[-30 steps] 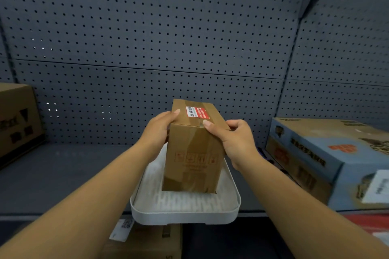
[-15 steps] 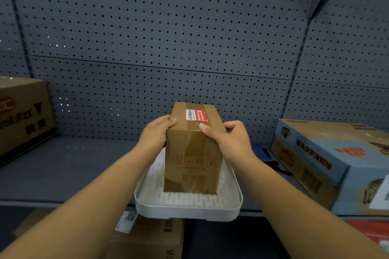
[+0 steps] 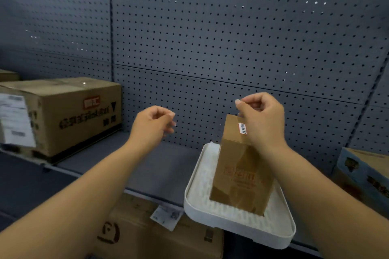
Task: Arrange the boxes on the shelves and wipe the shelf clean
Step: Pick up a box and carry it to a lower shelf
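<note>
Both hands off box (image 3: 240, 166) — left hand (image 3: 150, 126), right hand (image 3: 261, 120)

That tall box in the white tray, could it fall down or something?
It might. The white tray sticks out past the front edge of the shelf, so it could tip forward with the tall box standing in it. Neither hand grips the box now: the left hand is in the air, and the right hand hovers near its top and could knock it.
</note>
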Demonstrator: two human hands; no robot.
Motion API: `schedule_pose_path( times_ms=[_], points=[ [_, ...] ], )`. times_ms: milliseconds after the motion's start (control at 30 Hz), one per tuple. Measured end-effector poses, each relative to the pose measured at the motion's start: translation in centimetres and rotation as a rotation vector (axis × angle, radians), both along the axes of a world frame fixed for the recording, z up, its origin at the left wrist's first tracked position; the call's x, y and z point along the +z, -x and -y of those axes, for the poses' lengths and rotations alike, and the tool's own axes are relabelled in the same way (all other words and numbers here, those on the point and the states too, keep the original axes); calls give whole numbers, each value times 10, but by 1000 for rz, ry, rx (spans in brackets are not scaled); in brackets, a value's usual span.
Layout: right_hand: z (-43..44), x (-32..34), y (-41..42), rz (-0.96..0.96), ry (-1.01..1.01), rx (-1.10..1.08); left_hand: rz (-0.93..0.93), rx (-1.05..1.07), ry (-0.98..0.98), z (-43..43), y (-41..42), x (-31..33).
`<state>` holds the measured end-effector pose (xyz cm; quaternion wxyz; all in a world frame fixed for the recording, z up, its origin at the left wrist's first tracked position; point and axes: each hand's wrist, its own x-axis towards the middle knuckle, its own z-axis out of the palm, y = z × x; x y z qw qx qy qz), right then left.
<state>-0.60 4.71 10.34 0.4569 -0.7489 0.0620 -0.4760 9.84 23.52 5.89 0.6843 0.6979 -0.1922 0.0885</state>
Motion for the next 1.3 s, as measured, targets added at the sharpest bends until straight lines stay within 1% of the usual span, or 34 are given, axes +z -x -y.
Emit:
schedule_pose_path(
  times_ms=[100,233,467,533,633,733,933,1100,1200,1300],
  points=[
    [-32,-2,-23,-19,-1,96,15,62,-26,-33,-13,0],
    [-75,-9,-55,-95,-11,186,26,117,-54,-76,-33,0],
    [-151,-18,-124,-191,-81,249,64,146,-58,-154,-83,13],
    [-173,-21,-144,-214,-100,267,102,179,-77,-178,-96,17],
    [-208,-25,-175,-252,-124,281,209,270,-129,-219,-118,22],
    [-237,-30,-203,-306,-146,300,258,375,-134,-256,-141,22],
    [-279,-37,-257,-435,-165,346,261,554,-109,-309,-193,19],
    [-298,-36,-302,-500,-196,315,235,677,-142,-337,-228,18],
    [-300,-36,-329,-538,-219,313,163,676,-144,-346,-248,17],
    [-300,-37,-353,-578,-288,360,65,634,-93,-349,-264,15]
  ],
)
